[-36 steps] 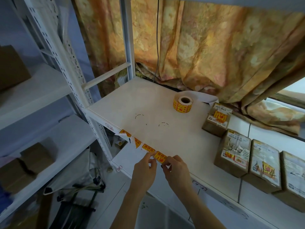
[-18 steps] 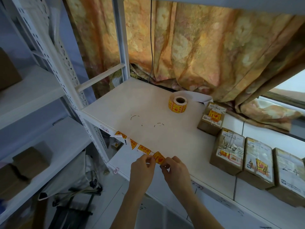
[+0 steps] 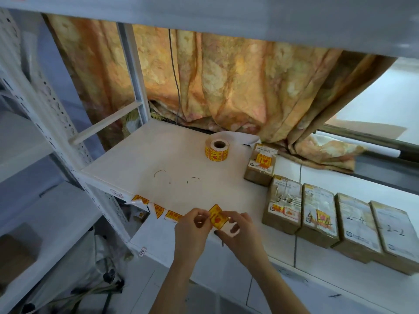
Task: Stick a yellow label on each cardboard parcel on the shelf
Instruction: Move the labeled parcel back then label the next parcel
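Observation:
At the front edge of the white shelf [image 3: 158, 159], my left hand [image 3: 191, 230] and my right hand [image 3: 238, 232] pinch one yellow label [image 3: 216, 217] between them, lifted off the edge. A strip of yellow labels [image 3: 158, 208] hangs along the shelf edge to the left of my hands. The label roll [image 3: 217, 149] stands at the back of the shelf. Several cardboard parcels lie on the right: one at the back [image 3: 260, 164] with a yellow label, then a row [image 3: 283, 205], [image 3: 318, 214], [image 3: 358, 225], [image 3: 395, 232].
An orange patterned curtain [image 3: 226, 82] hangs behind the shelf. A white perforated upright [image 3: 54, 114] stands on the left, with another shelf unit [image 3: 34, 214] beyond it. Bags and cables lie on the floor at lower left [image 3: 86, 279].
The label has come up off the strip at the shelf edge and now sits curled between both hands. My view has shifted left and down, so the parcels appear farther left.

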`<state>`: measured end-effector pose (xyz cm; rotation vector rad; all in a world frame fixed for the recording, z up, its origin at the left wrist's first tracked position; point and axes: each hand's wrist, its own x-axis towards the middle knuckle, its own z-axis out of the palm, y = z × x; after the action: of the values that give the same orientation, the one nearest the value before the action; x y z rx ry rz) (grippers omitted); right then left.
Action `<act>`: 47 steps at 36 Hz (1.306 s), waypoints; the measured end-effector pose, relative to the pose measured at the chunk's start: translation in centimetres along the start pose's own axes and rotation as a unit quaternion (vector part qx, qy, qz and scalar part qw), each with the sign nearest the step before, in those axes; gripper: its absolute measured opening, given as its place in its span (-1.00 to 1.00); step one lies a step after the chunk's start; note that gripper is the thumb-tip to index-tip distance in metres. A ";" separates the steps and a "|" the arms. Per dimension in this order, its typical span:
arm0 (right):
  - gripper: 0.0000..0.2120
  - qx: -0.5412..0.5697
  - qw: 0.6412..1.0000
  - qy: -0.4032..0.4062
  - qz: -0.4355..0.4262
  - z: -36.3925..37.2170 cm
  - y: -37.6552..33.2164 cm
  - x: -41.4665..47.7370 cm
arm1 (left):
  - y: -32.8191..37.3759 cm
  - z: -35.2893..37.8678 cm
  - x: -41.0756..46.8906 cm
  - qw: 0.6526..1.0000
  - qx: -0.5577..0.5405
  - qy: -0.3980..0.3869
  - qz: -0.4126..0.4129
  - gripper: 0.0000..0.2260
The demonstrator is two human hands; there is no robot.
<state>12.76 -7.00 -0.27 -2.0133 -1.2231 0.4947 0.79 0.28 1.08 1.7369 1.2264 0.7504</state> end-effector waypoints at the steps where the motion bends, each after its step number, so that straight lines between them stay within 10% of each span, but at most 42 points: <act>1: -0.57 0.000 1.000 0.001 0.007 -0.5 0.3 0.0 | 0.2 0.4 0.1 1.000 -0.009 -0.006 0.003 -0.95; 11: -0.91 0.141 0.984 0.081 0.071 -5.4 2.7 -0.9 | 4.1 4.8 -0.3 0.992 -0.095 -0.078 0.022 -0.90; 27: -0.85 0.270 0.930 0.182 0.168 -11.9 4.8 -2.7 | 8.6 10.8 -1.9 0.982 -0.081 -0.130 0.109 -0.84; 47: -0.67 0.398 0.895 0.120 0.161 -12.6 6.6 -3.4 | 8.2 10.9 -0.9 0.971 0.037 -0.187 0.142 -0.87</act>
<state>23.20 -16.69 3.07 -1.4831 -0.4059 0.7362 13.09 -5.10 3.52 2.0317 0.7682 0.5080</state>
